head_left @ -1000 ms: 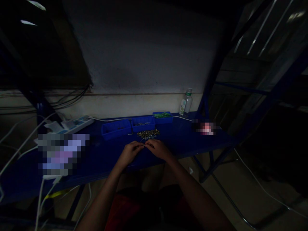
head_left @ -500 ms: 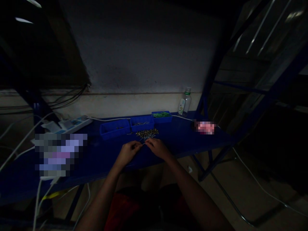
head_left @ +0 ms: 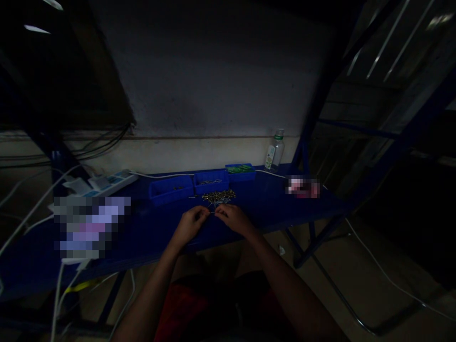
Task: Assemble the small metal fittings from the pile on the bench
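Observation:
Over the blue table (head_left: 149, 232), my left hand (head_left: 190, 225) and my right hand (head_left: 235, 219) meet almost fingertip to fingertip, both closed in a pinch. Between them shows a short, thin metal pin (head_left: 213, 213), too small and dark to make out in detail. Just beyond my fingers lies a heap of small brass-coloured parts (head_left: 217, 195), with thin silvery pins (head_left: 223, 201) at its near side. Part of the silvery pins is hidden behind my right hand.
Three blue bins stand behind the heap: a left bin (head_left: 171, 189), a middle bin (head_left: 211, 182) with metal pieces, and a right bin (head_left: 241, 173) with green items. A clear bottle (head_left: 275, 154) stands at the back right. A white power strip (head_left: 116, 181) with cables is at left.
My hands stay in nearly the same place. The left fingertips have shifted slightly up and left, and the pin between the hands looks more level.

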### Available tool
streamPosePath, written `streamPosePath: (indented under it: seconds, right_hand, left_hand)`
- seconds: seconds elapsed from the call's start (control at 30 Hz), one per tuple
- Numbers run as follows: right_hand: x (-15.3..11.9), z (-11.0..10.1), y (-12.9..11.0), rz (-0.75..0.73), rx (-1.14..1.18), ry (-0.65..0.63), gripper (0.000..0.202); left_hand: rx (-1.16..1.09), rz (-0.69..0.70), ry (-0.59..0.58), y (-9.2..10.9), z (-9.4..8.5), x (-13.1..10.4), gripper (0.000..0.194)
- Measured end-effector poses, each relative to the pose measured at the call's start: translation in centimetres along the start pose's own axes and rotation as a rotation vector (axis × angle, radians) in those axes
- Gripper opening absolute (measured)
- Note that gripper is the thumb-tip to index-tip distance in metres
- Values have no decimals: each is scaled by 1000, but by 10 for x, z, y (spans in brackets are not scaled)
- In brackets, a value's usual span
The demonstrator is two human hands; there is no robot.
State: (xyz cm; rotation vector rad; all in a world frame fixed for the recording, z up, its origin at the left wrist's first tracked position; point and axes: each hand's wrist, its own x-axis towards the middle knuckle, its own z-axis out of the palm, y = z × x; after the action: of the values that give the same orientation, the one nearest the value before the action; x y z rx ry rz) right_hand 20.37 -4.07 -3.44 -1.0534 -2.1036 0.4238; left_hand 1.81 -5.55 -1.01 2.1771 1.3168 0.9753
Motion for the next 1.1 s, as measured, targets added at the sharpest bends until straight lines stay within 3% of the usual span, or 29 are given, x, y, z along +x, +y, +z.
streamPosePath:
  seconds: [0.43,0.83,1.1]
  right_hand:
    - [0,2,0,7,-20,11,9]
    - [1,-1,-2,-16,-84,-59,9]
    - [0,0,-4,23,-21,0,10]
  left_hand:
    - [14,-5,8,-4,2,1,28]
    - [-20,43,12,-6,2,1,25]
    - [18,30,45,-3,0,1,28]
